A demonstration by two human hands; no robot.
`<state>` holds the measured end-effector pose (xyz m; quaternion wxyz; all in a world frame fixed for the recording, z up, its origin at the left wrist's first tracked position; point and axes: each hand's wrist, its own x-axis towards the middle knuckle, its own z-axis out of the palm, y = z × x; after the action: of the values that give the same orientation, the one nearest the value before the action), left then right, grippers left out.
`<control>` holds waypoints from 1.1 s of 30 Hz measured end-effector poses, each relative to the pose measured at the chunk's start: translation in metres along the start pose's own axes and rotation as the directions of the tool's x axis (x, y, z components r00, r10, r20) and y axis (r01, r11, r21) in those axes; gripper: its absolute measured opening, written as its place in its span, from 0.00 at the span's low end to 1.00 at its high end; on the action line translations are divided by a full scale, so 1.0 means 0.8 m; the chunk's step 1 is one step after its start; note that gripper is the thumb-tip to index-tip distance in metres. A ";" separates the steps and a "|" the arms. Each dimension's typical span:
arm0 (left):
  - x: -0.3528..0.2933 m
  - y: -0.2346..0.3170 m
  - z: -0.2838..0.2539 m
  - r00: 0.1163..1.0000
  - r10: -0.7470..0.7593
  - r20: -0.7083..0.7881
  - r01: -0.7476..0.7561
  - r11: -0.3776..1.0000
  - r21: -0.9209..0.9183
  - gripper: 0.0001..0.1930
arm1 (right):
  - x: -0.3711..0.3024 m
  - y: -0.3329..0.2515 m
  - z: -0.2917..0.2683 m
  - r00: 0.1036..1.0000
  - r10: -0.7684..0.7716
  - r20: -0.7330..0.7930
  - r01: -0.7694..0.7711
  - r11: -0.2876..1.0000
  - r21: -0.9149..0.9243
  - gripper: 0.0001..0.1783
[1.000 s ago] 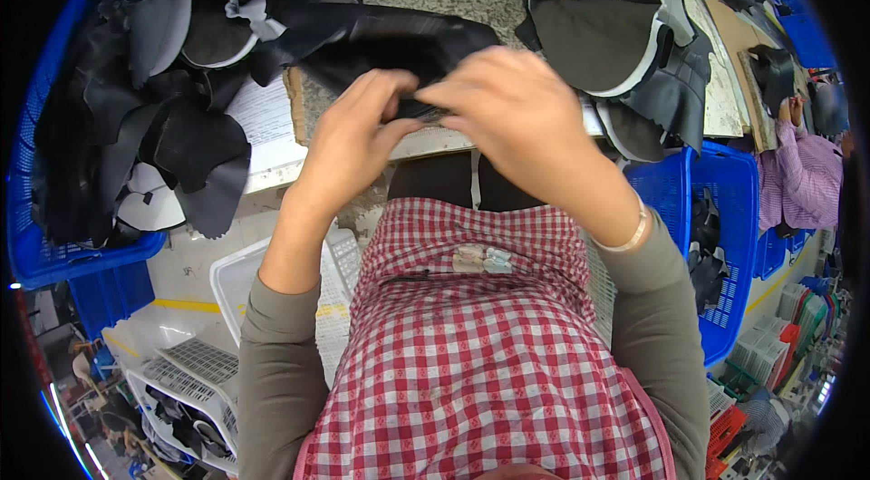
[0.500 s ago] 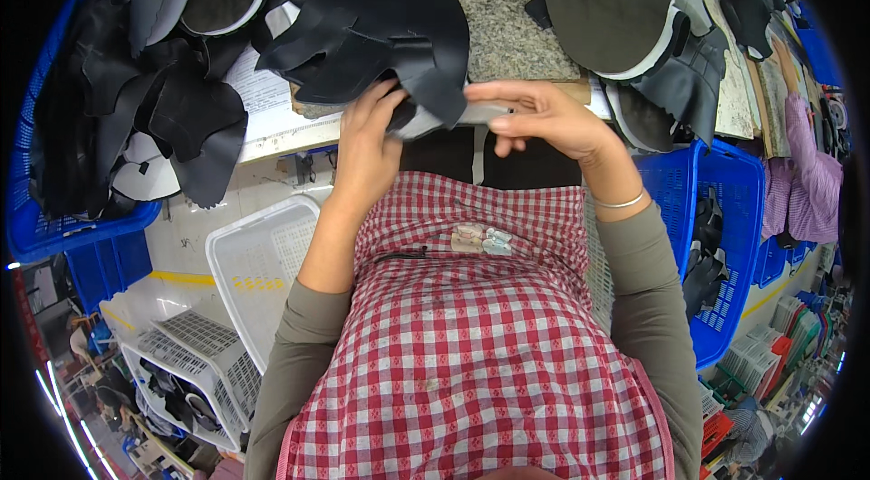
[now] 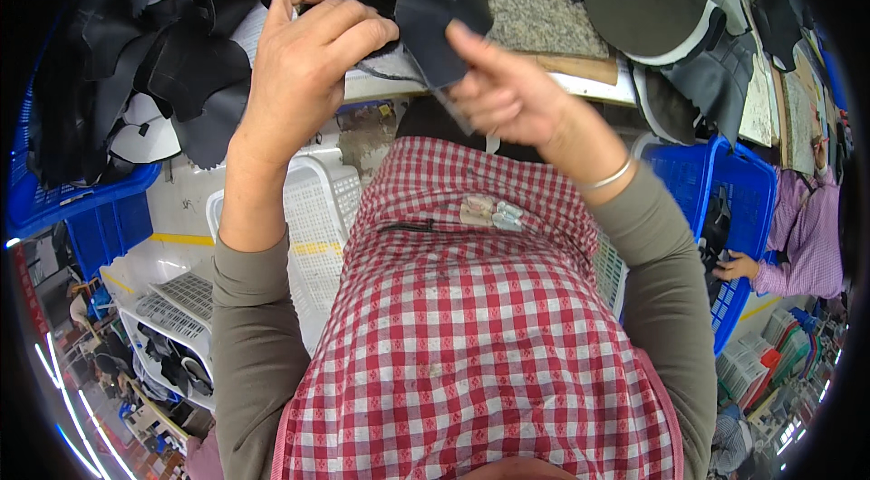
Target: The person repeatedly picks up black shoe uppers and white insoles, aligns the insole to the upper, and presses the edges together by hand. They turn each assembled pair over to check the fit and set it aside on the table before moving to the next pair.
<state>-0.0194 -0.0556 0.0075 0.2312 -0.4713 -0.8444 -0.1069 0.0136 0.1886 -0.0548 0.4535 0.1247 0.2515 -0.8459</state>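
A black leather shoe upper piece (image 3: 430,0) is raised over the near edge of the worktable, its tapered end pointing down toward me. My left hand (image 3: 313,63) is closed on its left side, with the fingertips bent over the dark material. At the lower right edge of the piece is my right hand (image 3: 507,99), thumb against the leather and fingers curled in. Motion smears this hand. By its fingers a thin greyish strip (image 3: 458,113) shows at the leather's edge; I cannot tell whether it is separate.
Black cut pieces (image 3: 186,81) pile up at the left in a blue basket (image 3: 100,199). A speckled stone slab (image 3: 544,4) lies on the table. More uppers (image 3: 648,0) rest at the right above a blue crate (image 3: 748,235). Another person's hand (image 3: 739,267) reaches there.
The leather piece has been lifted and turned. My left hand has moved up and left along it; my right hand has come to its lower edge. The co-worker's hand has appeared at the blue crate.
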 end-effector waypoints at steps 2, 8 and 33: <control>0.012 -0.006 -0.022 0.998 0.065 0.011 -0.065 0.998 -0.023 0.12 | 0.000 0.008 0.013 0.964 -0.162 0.212 0.160 0.987 0.026 0.20; 0.034 -0.008 -0.081 0.992 0.119 -0.034 -0.119 0.993 0.014 0.09 | -0.055 -0.027 0.023 0.612 -0.633 0.474 0.427 0.769 0.476 0.14; -0.004 0.002 -0.001 0.926 -0.366 0.089 0.351 0.752 -0.557 0.24 | -0.015 -0.028 -0.045 0.072 -0.480 0.874 -0.123 -0.874 -0.470 0.26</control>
<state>-0.0167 -0.0572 0.0066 0.0676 -0.3461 -0.8462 -0.3995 0.0005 0.2269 -0.0731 -0.4491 -0.2944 0.8187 -0.2034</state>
